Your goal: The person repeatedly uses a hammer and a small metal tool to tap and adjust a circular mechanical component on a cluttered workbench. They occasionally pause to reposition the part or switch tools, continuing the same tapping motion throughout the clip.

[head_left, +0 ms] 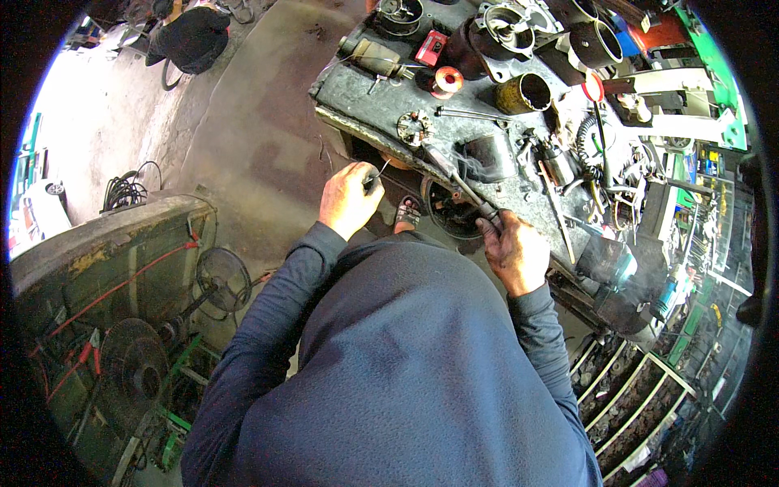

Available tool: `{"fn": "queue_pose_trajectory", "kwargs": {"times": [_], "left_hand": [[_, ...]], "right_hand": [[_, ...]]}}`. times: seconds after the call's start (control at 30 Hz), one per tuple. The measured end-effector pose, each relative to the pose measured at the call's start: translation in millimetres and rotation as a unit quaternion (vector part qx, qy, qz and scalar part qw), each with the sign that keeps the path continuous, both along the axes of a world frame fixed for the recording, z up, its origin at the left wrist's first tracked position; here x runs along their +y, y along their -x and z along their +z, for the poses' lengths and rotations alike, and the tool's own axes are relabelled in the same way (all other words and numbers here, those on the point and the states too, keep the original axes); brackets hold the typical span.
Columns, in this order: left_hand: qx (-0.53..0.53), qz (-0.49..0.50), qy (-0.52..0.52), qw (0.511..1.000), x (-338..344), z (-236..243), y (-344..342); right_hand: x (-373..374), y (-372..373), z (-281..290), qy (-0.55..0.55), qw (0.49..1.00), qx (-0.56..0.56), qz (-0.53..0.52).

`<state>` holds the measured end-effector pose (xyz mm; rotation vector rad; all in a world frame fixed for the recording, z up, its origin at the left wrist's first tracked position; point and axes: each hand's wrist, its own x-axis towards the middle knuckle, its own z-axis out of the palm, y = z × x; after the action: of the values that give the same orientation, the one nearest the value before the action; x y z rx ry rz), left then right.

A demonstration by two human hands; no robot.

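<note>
Over on the left, the left hand (350, 195) has its grip closed on a thin wire-like strand (384, 169), poking up and away from the fingers, out past the worktop (357, 93) edge; a loose pinch there could let it slip toward the sandalled foot (408, 213), lower and to the right of that grip. Further right, up ahead of both hands, sits a small ring-shaped part (403, 128), apparently unsupported, so a careless knock could skid it toward the edge. Now the long tool (449, 169), slanting from the right hand up-left, its far end just short of that ring: held from so far back, it could swing wide, and if that end is hot, scorch something. Beyond the tool, a dark plate (489, 156) lies ahead of the right hand (518, 247), whose grip wraps the handle; a twist there could clip the plate.
</note>
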<state>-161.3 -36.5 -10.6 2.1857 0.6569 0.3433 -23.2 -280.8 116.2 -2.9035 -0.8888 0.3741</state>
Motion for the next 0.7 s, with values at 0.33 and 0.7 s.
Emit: {"fn": "queue_pose_trajectory", "kwargs": {"times": [0.33, 0.7], "left_hand": [[-0.021, -0.016, 0.048, 0.998, -2.5, -5.3, -9.4], [-0.036, 0.010, 0.094, 0.995, -6.2, -9.1, -20.8]], "right_hand": [[-1.6, -5.9, 0.7, -0.006, 1.000, 0.003, 0.025], [-1.4, -6.7, 2.1, 0.009, 0.999, 0.030, 0.017]]}}
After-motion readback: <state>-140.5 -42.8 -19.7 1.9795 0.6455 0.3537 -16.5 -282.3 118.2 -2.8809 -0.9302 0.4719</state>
